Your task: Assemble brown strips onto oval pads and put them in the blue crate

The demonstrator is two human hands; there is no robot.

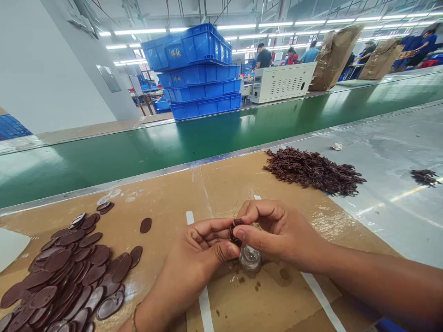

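"What are the left hand (195,258) and right hand (277,233) doing?"
"Both grips pinch a dark brown piece (235,233) above a glass jar (249,259), with brown oval discs (65,276) beside them and brown tufts (311,171) beyond."

We see a matt, scuffed brown cardboard sheet (221,184) at 6 o'clock, holding smooth, faintly glossy dark brown discs (69,272) at 7 o'clock, a small glossy dark piece (235,233) and a shiny clear glass jar (249,258). At 1 o'clock lies a rough, fibrous dark brown heap (311,170), while a glossy green conveyor belt (121,161) and smooth blue plastic crates (197,69) sit toward 12 o'clock.
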